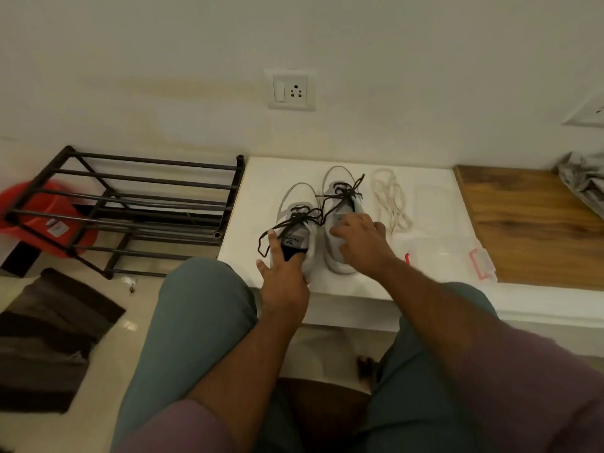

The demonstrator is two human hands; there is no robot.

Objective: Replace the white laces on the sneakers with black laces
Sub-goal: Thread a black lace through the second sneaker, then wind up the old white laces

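Observation:
Two white and grey sneakers stand side by side on the white ledge (359, 289), toes pointing to the wall, both threaded with black laces. My left hand (283, 276) grips the heel of the left sneaker (295, 207), with fingers reaching into its opening. My right hand (361, 241) grips the heel and collar of the right sneaker (340, 188). Loose ends of the black laces (302, 217) trail across both tongues. The removed white laces (390, 199) lie in a loose pile on the ledge to the right of the shoes.
A black metal shoe rack (137, 204) stands at the left with a red tub (49, 217) behind it. A clear packet with pink trim (480, 263) lies right of the shoes. A wooden board (529, 223) covers the ledge's right part. A dark mat (49, 338) lies on the floor.

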